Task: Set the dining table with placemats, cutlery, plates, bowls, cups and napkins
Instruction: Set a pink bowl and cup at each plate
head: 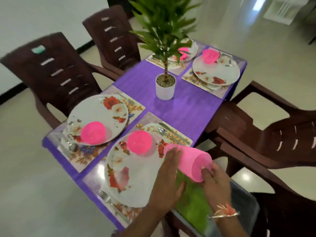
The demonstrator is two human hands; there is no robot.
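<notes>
The only label I find is a green and white sticker (38, 48) on the back of a brown chair (56, 71), and its writing is too blurred to read.

My right hand (213, 181) grasps the pink cup (189, 160) at its wider end, with the fingers curled around the edge and the thumb on the end face. My left hand (168, 177) is not closed: its fingers lie nearly straight against the side of the cup near the narrow end, and the thumb is spread below.

The cup lies on its side in the air. Its long axis goes from the narrow end, far and to the left, to the wide end, near and to the right, which faces me. I cannot tell if this end is the mouth or the base.

The cup is over the right edge of the nearest flowered plate (136, 177), at the near right corner of the purple table (179, 108). A pink bowl (139, 142) stands on the same plate, just beside the narrow end. A spoon (162, 131) and a knife (174, 133) lie on the placemat (185, 140) behind.
</notes>
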